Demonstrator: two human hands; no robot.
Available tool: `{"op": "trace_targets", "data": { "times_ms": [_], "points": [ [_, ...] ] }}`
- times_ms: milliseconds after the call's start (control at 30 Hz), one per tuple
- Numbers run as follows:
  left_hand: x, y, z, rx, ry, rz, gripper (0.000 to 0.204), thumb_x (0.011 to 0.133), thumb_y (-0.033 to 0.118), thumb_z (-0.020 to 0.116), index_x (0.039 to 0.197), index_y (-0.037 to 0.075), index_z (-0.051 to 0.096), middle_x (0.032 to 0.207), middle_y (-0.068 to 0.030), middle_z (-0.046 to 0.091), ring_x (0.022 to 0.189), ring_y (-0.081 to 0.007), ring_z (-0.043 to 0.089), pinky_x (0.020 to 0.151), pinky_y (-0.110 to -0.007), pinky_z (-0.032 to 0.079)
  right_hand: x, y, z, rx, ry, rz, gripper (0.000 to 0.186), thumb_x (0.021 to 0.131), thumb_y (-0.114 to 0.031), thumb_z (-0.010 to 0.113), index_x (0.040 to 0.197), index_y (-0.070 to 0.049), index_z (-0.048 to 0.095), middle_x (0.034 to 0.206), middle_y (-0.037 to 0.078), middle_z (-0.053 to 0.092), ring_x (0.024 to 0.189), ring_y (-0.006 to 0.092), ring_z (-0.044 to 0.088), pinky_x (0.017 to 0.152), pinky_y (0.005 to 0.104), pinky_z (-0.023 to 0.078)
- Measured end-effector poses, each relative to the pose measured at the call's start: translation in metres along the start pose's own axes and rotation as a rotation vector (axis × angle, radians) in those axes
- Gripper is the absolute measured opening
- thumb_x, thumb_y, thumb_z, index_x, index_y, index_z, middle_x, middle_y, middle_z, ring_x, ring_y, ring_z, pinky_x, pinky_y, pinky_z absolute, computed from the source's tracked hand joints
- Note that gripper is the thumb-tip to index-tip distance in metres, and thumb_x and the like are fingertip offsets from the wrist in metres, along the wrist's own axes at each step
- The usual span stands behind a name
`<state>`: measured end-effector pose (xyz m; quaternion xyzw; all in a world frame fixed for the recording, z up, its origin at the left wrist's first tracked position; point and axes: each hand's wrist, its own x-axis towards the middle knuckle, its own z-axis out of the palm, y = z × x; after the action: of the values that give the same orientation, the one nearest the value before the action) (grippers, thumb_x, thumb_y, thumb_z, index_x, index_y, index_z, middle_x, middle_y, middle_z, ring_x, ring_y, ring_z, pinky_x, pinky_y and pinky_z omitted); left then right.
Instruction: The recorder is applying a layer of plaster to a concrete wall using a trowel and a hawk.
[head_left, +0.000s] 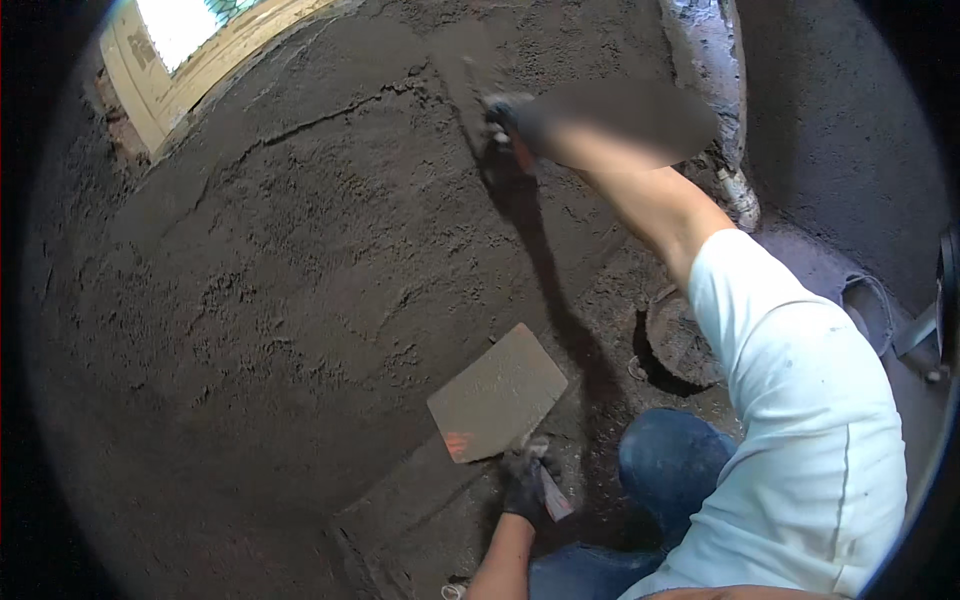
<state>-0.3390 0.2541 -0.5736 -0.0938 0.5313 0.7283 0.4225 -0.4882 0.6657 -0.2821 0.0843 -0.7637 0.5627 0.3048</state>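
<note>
My left hand, in a dark glove, is closed at the lower edge of a flat rectangular plastering hawk. The hawk's face is smeared grey, with an orange patch at one corner. A pale, orange-marked handle-like piece sticks out beside the glove. Up at the wall, my right hand, also gloved and smeared by motion, grips a plastering trowel. The blurred blade lies against the dark, wet-looking plaster. Part of my right forearm is hidden by a blurred patch.
A window with a wooden frame is set in the wall at upper left. A crusted pipe runs down the corner at upper right. A round bucket stands by my right arm. My knee in blue trousers is close below.
</note>
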Motion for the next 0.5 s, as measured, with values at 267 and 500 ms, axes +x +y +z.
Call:
{"op": "trace_targets", "data": {
  "times_ms": [267,500],
  "points": [
    [0.015,0.018,0.025,0.363,-0.164,0.015,0.015,0.083,0.018,0.055,0.092,0.009,0.05,0.066,-0.0013,0.051,0.052,-0.0144,0.049,0.045,-0.03,0.042,-0.235,0.033,0.033,0.02,-0.606,0.094,0.013,0.083,-0.011,0.05,0.078,-0.001,0.057,0.066,0.005,0.055,0.059,0.0162,0.054,0.054,0.0296,0.046],
    [0.051,-0.003,-0.001,0.255,-0.196,-0.161,0.015,0.085,0.018,0.052,0.096,0.007,0.055,0.06,0.0,0.047,0.05,-0.0133,0.046,0.046,-0.027,0.041,-0.401,0.076,-0.1,-0.098,-0.276,1.419,0.026,0.082,-0.028,0.059,0.098,-0.008,0.063,0.074,0.006,0.061,0.053,0.0149,0.052,0.056,0.0333,0.046]
  ]
}}
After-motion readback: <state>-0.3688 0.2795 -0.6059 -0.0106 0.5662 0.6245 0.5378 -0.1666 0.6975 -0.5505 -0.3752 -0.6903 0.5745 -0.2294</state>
